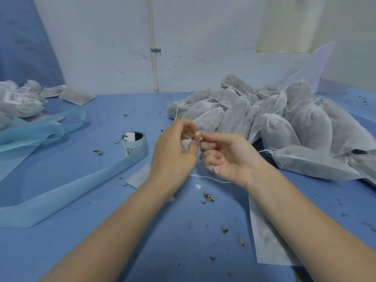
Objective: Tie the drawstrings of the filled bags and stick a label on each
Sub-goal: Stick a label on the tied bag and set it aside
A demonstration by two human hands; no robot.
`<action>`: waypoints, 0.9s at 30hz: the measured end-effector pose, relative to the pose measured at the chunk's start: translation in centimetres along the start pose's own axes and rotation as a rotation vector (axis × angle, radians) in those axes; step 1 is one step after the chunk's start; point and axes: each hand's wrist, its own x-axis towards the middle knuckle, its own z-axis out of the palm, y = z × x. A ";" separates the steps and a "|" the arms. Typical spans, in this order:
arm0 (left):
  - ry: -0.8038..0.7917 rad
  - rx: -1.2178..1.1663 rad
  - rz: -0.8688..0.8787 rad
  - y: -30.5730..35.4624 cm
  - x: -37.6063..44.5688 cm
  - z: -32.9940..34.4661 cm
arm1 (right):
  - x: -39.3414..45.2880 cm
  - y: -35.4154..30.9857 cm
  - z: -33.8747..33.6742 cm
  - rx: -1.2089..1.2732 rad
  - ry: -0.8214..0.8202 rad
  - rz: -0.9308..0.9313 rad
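The gathered neck of a small white bag (185,143) is pinched in the curled fingers of the left hand (175,151), with most of the bag hidden behind that hand. A thin white drawstring (209,178) is looped round the fingertip of the right hand (225,157), whose other fingers are curled over the cord; its loose end trails below them onto the blue table (162,231). The fabric is judged soft, light and easily crumpled, so it is best held at the neck. The cord looks slippery and is best gripped close to the knot.
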 end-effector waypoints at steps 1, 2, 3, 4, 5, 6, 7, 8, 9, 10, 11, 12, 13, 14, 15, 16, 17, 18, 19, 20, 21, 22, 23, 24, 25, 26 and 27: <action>0.042 0.043 0.082 0.1 -0.2 0.0 | 0.0 0.1 0.0 0.006 0.015 -0.010; 0.093 0.096 0.156 0.1 -0.4 0.0 | 0.0 0.0 0.1 0.010 0.027 -0.022; 0.143 0.150 0.214 0.1 -0.5 0.1 | -0.1 0.0 0.2 0.011 0.036 -0.033; 0.183 0.195 0.255 0.1 -0.6 0.1 | -0.2 -0.1 0.2 0.013 0.044 -0.042; 0.213 0.224 0.280 0.1 -0.7 0.0 | -0.2 -0.1 0.2 0.013 0.052 -0.048; 0.237 0.238 0.294 0.2 -0.7 0.0 | -0.3 -0.2 0.2 0.009 0.058 -0.052; 0.260 0.244 0.303 0.2 -0.7 0.1 | -0.3 -0.2 0.2 0.001 0.063 -0.057; 0.284 0.253 0.312 0.2 -0.6 0.1 | -0.3 -0.2 0.1 -0.003 0.075 -0.067; 0.308 0.264 0.320 0.2 -0.5 0.1 | -0.3 -0.3 0.1 -0.011 0.096 -0.083; 0.330 0.274 0.323 0.1 -0.4 0.1 | -0.2 -0.2 0.2 -0.026 0.120 -0.106; 0.349 0.281 0.322 0.0 -0.2 0.1 | -0.2 -0.2 0.3 -0.051 0.144 -0.136; 0.368 0.293 0.326 -0.1 -0.1 0.0 | -0.2 0.0 0.4 -0.093 0.172 -0.176; 0.387 0.318 0.347 -0.3 0.0 0.0 | -0.2 0.1 0.5 -0.164 0.207 -0.226; 0.411 0.361 0.389 -0.5 0.0 0.0 | -0.2 0.2 0.5 -0.276 0.244 -0.286; 0.435 0.410 0.445 -0.8 0.0 0.0 | -0.4 0.3 0.5 -0.429 0.278 -0.348; 0.452 0.446 0.493 -1.1 -0.1 0.1 | -0.5 0.3 0.4 -0.603 0.303 -0.408; 0.462 0.466 0.521 -1.3 -0.1 0.2 | -0.7 0.3 0.4 -0.759 0.325 -0.462; 0.465 0.475 0.526 -1.3 -0.1 0.3 | -0.9 0.2 0.3 -0.859 0.346 -0.508; 0.461 0.477 0.505 -1.3 -0.2 0.3 | -1.0 0.1 0.3 -0.889 0.359 -0.544; 0.449 0.473 0.463 -1.2 -0.2 0.4 | -1.0 0.0 0.3 -0.874 0.357 -0.576; 0.423 0.457 0.399 -1.0 -0.3 0.4 | -1.1 0.0 0.2 -0.854 0.351 -0.606; 0.383 0.420 0.314 -0.7 -0.3 0.5 | -1.0 0.1 0.2 -0.859 0.349 -0.636; 0.332 0.367 0.215 -0.4 -0.3 0.6 | -0.8 0.3 0.2 -0.880 0.346 -0.657; 0.282 0.297 0.120 -0.2 -0.3 0.5 | -0.6 0.5 0.3 -0.889 0.329 -0.666; 0.240 0.220 0.044 0.0 -0.2 0.5 | -0.4 0.8 0.5 -0.872 0.296 -0.663; 0.201 0.150 -0.017 0.2 0.0 0.4 | -0.3 1.1 0.6 -0.832 0.252 -0.655; 0.170 0.101 -0.063 0.5 0.1 0.3 | -0.1 1.4 0.8 -0.783 0.209 -0.646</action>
